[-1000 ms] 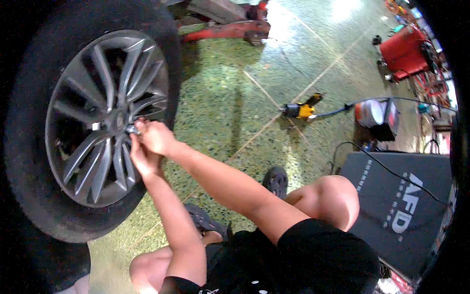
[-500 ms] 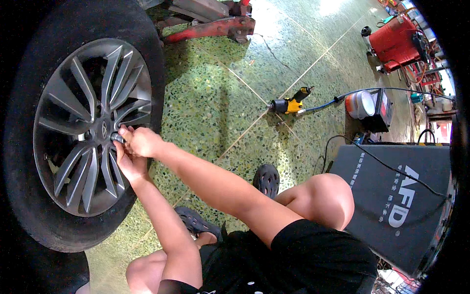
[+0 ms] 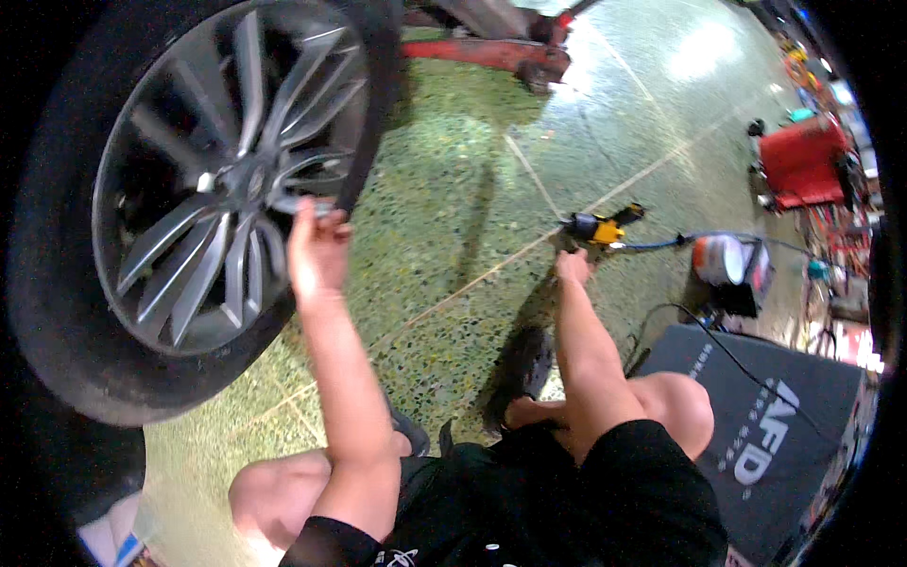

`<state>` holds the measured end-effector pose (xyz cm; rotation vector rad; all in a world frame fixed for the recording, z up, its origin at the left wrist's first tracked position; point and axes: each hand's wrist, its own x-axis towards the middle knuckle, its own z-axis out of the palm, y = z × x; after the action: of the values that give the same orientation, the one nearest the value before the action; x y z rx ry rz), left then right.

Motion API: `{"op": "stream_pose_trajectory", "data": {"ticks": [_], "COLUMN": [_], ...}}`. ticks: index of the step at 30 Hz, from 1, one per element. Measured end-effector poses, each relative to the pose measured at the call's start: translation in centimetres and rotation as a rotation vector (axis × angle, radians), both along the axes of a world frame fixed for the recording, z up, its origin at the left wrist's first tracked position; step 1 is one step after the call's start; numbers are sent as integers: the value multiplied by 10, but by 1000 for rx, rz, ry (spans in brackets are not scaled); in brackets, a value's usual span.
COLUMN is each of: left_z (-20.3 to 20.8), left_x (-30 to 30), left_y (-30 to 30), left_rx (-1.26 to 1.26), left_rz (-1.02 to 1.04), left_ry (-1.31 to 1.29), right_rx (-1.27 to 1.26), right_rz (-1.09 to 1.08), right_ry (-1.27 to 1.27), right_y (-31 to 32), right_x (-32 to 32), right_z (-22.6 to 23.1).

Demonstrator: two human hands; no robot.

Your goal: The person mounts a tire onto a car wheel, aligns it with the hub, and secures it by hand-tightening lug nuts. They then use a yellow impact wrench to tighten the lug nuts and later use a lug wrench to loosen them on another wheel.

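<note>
A grey multi-spoke alloy wheel with a black tyre fills the left side. My left hand is in front of the spokes, right of the hub. Its fingers are curled, and a small greyish shape shows at the fingertips, too blurred to name. On the speckled floor lies a yellow and black impact wrench with a blue air hose. My right hand reaches to it with fingers apart, close by its front end. Whether they touch is unclear.
A red jack stands beyond the wheel. At right are a large dark grey box with a black cable across it, a white and orange bucket and a red wheeled machine. My knees and shoes are below.
Both hands were together at a dark socket by the hub. My right hand has left it and swung right to the impact wrench; my left has drawn slightly away from the hub. The view has shifted.
</note>
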<state>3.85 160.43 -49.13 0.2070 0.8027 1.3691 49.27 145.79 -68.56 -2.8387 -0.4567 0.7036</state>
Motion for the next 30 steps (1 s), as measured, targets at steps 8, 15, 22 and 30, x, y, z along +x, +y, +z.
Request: {"op": "stream_pose_trajectory", "data": {"ticks": [8, 15, 22, 30], "left_z": [-22, -20, -8, -5], "left_x": [56, 55, 53, 55], "left_y": [-22, -19, -21, -23], "left_rx": [209, 170, 222, 170], "left_rz": [-866, -788, -673, -566], "left_ry": [849, 912, 715, 564], "right_rx": [783, 1058, 1090, 1019], "right_rz": [189, 266, 251, 444], "right_ry": [669, 1583, 1534, 1386], "right_y": [98, 148, 150, 159], "right_x": [-140, -231, -231, -234], "right_z": [8, 169, 199, 206]}}
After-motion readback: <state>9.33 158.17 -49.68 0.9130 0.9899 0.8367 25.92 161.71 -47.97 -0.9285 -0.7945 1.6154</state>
